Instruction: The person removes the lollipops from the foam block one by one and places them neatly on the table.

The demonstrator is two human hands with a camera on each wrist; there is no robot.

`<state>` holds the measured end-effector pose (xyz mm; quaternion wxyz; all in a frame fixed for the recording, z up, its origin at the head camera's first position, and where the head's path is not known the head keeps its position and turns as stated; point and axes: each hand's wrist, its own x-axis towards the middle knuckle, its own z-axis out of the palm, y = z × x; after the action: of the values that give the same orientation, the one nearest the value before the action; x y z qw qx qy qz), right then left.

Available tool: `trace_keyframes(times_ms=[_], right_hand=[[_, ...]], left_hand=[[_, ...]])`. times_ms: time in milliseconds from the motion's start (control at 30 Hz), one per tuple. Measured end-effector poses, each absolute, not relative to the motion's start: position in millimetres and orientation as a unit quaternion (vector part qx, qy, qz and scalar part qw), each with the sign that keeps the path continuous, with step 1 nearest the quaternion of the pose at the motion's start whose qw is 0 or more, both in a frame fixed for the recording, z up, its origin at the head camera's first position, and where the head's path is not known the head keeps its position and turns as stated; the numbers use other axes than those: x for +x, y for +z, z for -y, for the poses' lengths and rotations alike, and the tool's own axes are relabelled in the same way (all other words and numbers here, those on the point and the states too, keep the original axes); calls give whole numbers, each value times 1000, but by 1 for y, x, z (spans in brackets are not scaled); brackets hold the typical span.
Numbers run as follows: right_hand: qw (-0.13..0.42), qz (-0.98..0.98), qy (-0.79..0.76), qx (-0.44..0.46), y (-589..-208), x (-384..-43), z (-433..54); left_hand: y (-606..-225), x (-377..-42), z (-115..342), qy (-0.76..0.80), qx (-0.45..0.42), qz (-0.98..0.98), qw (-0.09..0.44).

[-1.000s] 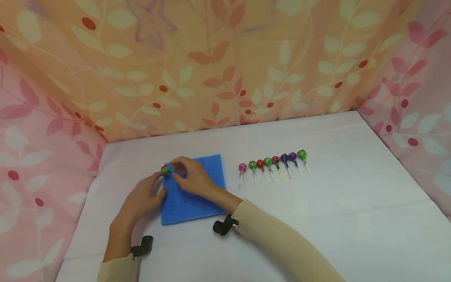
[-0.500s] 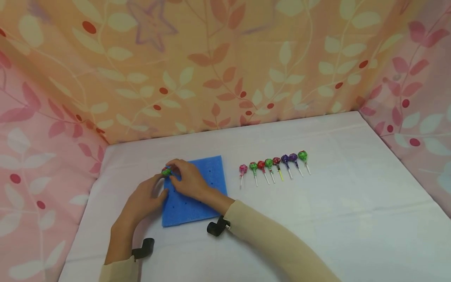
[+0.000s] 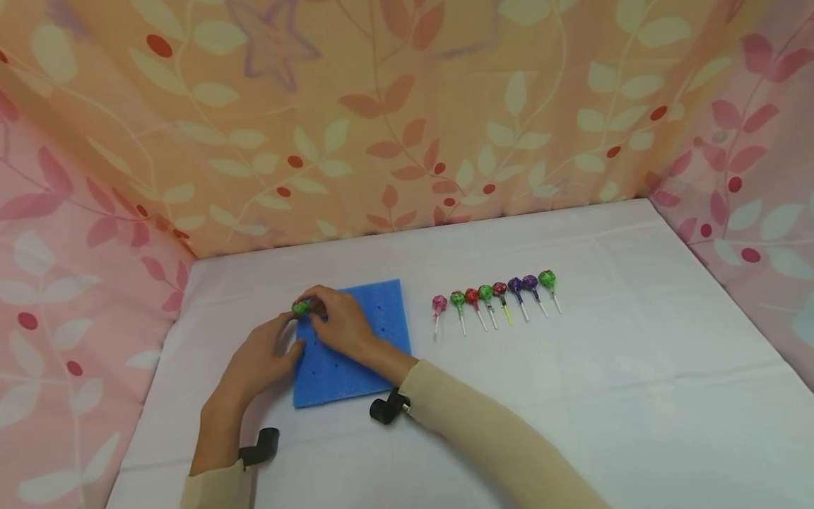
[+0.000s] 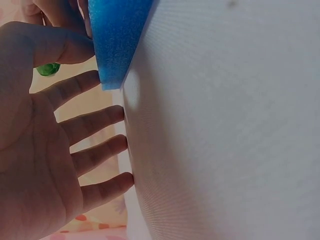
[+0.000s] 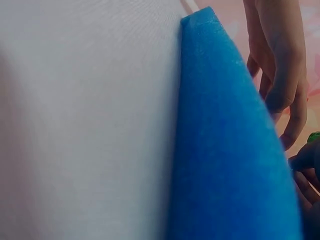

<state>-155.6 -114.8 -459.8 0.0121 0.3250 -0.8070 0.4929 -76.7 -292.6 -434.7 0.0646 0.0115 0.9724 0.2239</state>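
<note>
A blue foam square [image 3: 352,375] dotted with small dark holes lies flat on the white table. Over its far left corner my right hand [image 3: 343,324] pinches a lollipop [image 3: 300,307] with a green and red wrapper; its stick is hidden by the fingers. My left hand [image 3: 254,359] rests at the left edge of the foam, fingers spread. In the left wrist view its thumb and index finger touch the foam side [image 4: 117,45], and the other fingertips meet the tabletop. The right wrist view shows only a sliver of the green wrapper [image 5: 314,136].
Right of the foam lies a slanting row of several lollipops, from a pink one [image 3: 439,304] past purple ones [image 3: 516,285] to a green one [image 3: 547,280]. Leaf-patterned cloth [image 3: 407,127] walls off the table's back and sides.
My right wrist and forearm have swung a little to the left, while the fingers stay at the far left corner with the lollipop. The left hand holds its place.
</note>
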Motion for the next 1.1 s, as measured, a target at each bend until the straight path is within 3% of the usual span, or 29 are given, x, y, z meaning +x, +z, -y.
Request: trace_keyframes(times_ms=[467,767,1100], right_hand=[[-7,757,581,297,-459,-155,104],[25,743,601,295,-457,-149,92],[-17,748,603,278,-450,-139,73]], left_hand=[[-438,-78,286,236,22,-970,61],[-436,-77,287,233,16,-970,73],[-432,-75,290,231,8,-970,78]])
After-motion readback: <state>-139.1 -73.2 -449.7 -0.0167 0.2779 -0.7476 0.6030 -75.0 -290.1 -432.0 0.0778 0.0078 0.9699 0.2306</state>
